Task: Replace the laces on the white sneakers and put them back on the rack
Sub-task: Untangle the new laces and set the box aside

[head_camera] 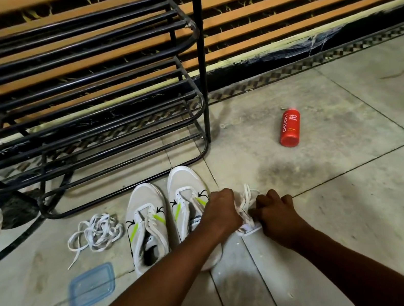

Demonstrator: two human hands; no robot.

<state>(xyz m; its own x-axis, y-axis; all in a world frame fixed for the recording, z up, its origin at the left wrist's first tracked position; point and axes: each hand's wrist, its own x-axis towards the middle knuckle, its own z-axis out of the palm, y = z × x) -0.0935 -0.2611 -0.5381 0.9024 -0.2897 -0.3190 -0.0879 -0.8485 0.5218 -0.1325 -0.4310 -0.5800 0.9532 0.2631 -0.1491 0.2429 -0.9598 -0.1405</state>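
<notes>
Two white sneakers stand side by side on the floor in front of the rack, toes pointing at it, both without laces: the left sneaker (146,222) and the right sneaker (186,198). A loose pile of white laces (96,232) lies to their left. Just right of the right sneaker, my left hand (220,211) and my right hand (276,211) both grip a bundle of white laces (247,208) with a paper band at its near end. My left forearm crosses over the heel of the right sneaker.
The black metal shoe rack (72,100) stands at the back left against a slatted wall, its shelves bare. A red bottle (289,128) lies on the tiles at the right. A blue plastic lid (92,286) lies near my left forearm.
</notes>
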